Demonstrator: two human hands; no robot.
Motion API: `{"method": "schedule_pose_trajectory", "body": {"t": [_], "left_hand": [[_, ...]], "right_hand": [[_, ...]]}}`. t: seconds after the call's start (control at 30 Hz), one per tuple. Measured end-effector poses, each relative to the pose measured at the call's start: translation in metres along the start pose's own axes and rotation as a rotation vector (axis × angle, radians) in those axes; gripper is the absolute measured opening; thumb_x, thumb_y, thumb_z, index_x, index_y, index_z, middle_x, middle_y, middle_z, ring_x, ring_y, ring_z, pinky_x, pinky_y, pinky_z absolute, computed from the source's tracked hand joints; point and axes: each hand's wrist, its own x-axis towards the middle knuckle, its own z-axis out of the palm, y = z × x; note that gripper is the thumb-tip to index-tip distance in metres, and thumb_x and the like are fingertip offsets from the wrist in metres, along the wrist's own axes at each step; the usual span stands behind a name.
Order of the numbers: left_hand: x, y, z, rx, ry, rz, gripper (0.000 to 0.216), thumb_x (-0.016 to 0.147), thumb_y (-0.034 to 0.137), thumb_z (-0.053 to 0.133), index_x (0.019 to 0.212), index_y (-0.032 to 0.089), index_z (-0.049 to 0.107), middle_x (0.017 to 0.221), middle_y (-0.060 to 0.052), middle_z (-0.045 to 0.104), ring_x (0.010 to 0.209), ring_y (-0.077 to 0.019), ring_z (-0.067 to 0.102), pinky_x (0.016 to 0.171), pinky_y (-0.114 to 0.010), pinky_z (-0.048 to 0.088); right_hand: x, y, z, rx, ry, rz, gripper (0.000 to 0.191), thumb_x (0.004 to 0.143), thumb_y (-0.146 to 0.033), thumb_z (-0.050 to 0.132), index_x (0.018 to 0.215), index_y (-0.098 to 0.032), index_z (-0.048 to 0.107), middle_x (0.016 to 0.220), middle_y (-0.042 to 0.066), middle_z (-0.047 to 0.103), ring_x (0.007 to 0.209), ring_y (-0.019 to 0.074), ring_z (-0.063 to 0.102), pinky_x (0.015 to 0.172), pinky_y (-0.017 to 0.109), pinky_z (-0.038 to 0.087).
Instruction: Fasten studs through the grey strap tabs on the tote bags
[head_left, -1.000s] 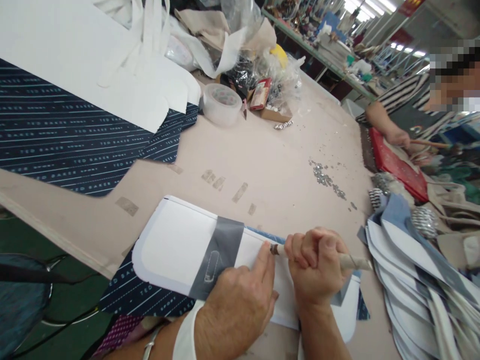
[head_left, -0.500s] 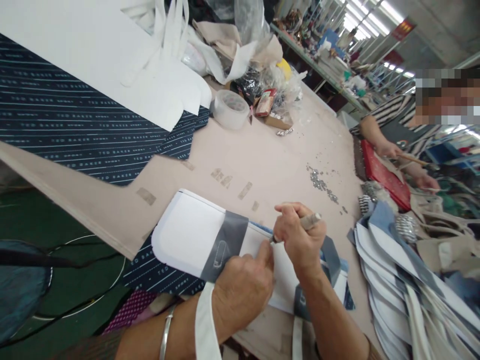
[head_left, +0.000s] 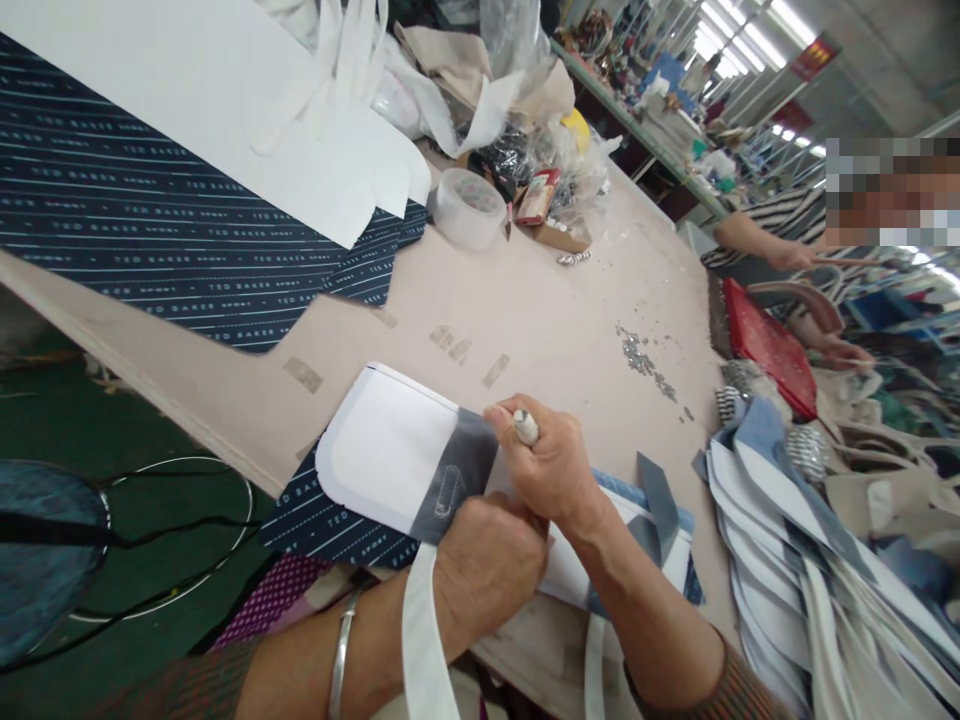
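Observation:
A white panel (head_left: 386, 455) with a grey band (head_left: 457, 480) lies on dark striped fabric (head_left: 311, 520) at the near table edge. My left hand (head_left: 487, 565) presses down on the panel beside the band, fingers curled under my right hand. My right hand (head_left: 544, 460) is closed round a thin taped tool (head_left: 525, 427), held upright with its tip down on the grey band. A white strap (head_left: 420, 640) hangs over my left wrist.
A pile of white and blue cut pieces (head_left: 810, 540) lies to the right. A tape roll (head_left: 469, 207), plastic bags and a red packet (head_left: 538, 196) sit at the back. Small metal bits (head_left: 637, 355) are scattered mid-table. Another person's arm (head_left: 757, 240) works by a red tray (head_left: 769, 350).
My right hand moved left along the panel onto the grey band, and the tool swung from lying sideways to standing upright. My left hand slid slightly back under it.

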Motion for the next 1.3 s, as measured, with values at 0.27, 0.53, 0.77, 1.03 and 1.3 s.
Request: {"method": "schedule_pose_trajectory", "body": {"t": [0.27,0.53,0.77,1.03,1.3], "left_hand": [[-0.002,-0.002,-0.003,0.027,0.026,0.018,0.014,0.084,0.019,0.057,0.09,0.012,0.068,0.087,-0.01,0.07,0.056,-0.0192,0.062,0.042,-0.03,0.042],[-0.001,-0.001,-0.006,0.124,0.01,0.04,0.037,0.088,0.021,0.051,0.121,0.004,0.057,0.122,-0.016,0.061,0.061,-0.0179,0.064,0.043,-0.031,0.05],[-0.001,-0.002,-0.01,0.118,-0.037,0.053,0.025,0.09,0.023,0.049,0.109,0.012,0.061,0.108,-0.008,0.063,0.06,-0.0162,0.062,0.046,-0.031,0.051],[0.0,0.0,-0.013,0.109,-0.076,0.026,0.028,0.092,0.024,0.045,0.114,0.013,0.058,0.103,-0.006,0.064,0.064,-0.018,0.064,0.05,-0.031,0.053],[-0.003,-0.012,0.004,0.214,0.037,0.051,0.032,0.09,0.012,0.041,0.117,0.015,0.059,0.122,-0.01,0.064,0.077,-0.0168,0.07,0.059,-0.026,0.057]], "right_hand": [[-0.017,0.016,-0.01,0.228,0.284,0.128,0.022,0.091,-0.03,0.054,0.077,-0.017,0.063,0.052,-0.005,0.052,0.045,0.0081,0.046,0.045,0.021,0.036],[-0.016,-0.002,-0.028,0.675,0.575,0.046,0.019,0.087,-0.032,0.058,0.076,-0.016,0.06,0.043,-0.011,0.035,0.032,0.0047,0.031,0.035,0.019,0.031],[-0.026,0.021,-0.022,0.709,0.518,0.234,0.019,0.087,-0.034,0.061,0.08,-0.016,0.06,0.044,-0.011,0.033,0.034,0.0048,0.032,0.035,0.019,0.029],[-0.028,0.032,-0.014,0.801,0.47,0.378,0.028,0.083,-0.045,0.062,0.074,-0.02,0.052,0.041,-0.013,0.028,0.03,0.0053,0.024,0.031,0.018,0.022],[-0.149,0.008,-0.081,-0.023,-0.359,0.7,0.02,0.073,-0.024,0.064,0.093,-0.027,0.069,0.07,-0.002,0.069,0.064,0.0167,0.064,0.054,0.022,0.042]]}}
